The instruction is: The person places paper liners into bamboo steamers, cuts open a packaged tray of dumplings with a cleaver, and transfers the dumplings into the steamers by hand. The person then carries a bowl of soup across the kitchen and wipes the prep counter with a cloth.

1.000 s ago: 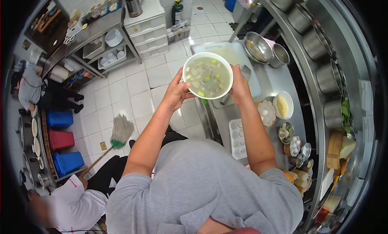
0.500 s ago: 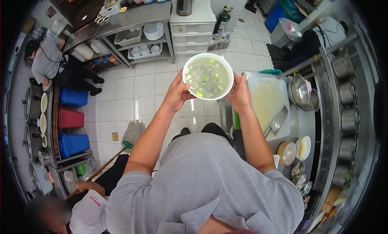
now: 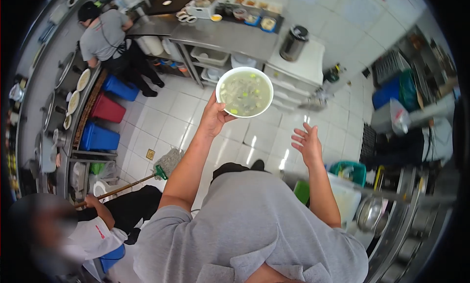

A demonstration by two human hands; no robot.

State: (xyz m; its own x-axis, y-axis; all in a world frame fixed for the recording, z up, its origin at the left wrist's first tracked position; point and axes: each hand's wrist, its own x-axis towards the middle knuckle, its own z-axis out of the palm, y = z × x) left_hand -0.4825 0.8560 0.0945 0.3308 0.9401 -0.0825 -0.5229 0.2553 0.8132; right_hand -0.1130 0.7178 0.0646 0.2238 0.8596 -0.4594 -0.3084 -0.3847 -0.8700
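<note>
A white bowl of soup (image 3: 246,93), pale and cloudy with green pieces floating in it, is held out in front of me above the tiled floor. My left hand (image 3: 214,117) grips it by its lower left side, thumb near the rim and fingers underneath. Off to the right of the bowl, my right hand (image 3: 308,145) hangs in the air with its fingers apart and nothing in them. The bowl sits nearly level.
A steel counter (image 3: 223,41) with small food containers stands ahead, beside a white drawer unit (image 3: 301,63) topped by a metal flask (image 3: 294,42). One person (image 3: 110,43) bends over the left counter; another holds a mop (image 3: 169,161) at lower left. A third is at right.
My right hand has let go of the bowl and moved down to the right. My left hand keeps the bowl. The view has turned, bringing the steel counter further right.
</note>
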